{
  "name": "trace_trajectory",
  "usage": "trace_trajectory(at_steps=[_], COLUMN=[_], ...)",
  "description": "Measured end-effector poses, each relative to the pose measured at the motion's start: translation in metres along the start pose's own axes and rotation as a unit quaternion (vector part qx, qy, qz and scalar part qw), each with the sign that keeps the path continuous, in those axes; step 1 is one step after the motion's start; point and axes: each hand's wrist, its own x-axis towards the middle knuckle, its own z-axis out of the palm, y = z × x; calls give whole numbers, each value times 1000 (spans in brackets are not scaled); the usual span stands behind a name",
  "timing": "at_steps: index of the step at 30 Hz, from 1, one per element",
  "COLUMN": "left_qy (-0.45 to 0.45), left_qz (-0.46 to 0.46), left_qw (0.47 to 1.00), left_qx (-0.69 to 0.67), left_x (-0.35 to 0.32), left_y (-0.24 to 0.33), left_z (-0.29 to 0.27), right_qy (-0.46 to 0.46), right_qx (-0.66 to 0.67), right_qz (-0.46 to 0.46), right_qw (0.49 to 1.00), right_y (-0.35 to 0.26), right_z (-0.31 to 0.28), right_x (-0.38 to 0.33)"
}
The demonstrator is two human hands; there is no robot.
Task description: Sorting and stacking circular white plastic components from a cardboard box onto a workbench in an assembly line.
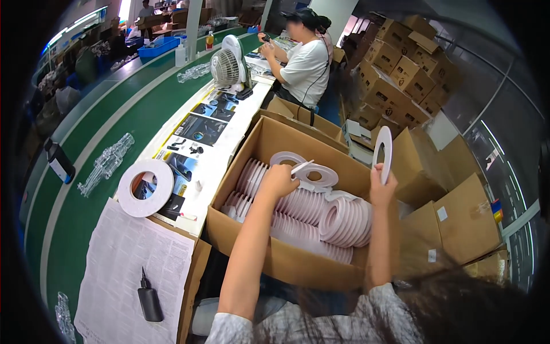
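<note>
Head view shows the left hand (279,179) reaching into an open cardboard box (252,241), its grip closed on a flat white ring (314,174) lifted just above the packed rows of rings (309,215) that fill the box on edge. At two o'clock from that hand, the right hand (382,186) is raised over the box's right wall, pinching a second white ring (382,145) upright between thumb and fingers. The box's tall flaps stand around both hands, and more opened boxes (452,218) crowd in at three o'clock. At nine o'clock, on the table (223,155), a large white tape roll (145,187) lies flat beside printed sheets, with a dark squeeze bottle (149,300) on white paper at seven o'clock. A green conveyor belt (132,114) runs up toward eleven o'clock, carrying clear plastic pieces (106,163). At twelve o'clock a small white fan (228,64) stands on the table, and beyond it a seated person in a white shirt (303,69) works, with stacked cartons (401,63) at one o'clock.
</note>
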Motion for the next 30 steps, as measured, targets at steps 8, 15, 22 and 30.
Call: trace_trajectory(at_steps=[8, 15, 22, 30], left_qy=[-139, -102, -87, -14], left_qz=[-68, -58, -79, -88], left_qw=[983, 979, 990, 996], left_qx=[102, 166, 76, 4], left_x=[-2, -12, 5, -3], left_y=[-22, -43, -22, -19], left_z=[7, 19, 9, 14], right_qy=[-126, -373, -363, -314], right_qx=[-24, -169, -116, -117], right_qz=[103, -225, -226, -216], right_qw=[986, 884, 897, 917], right_y=[52, 63, 77, 50], right_z=[65, 56, 55, 52], right_x=[-12, -20, -27, -10])
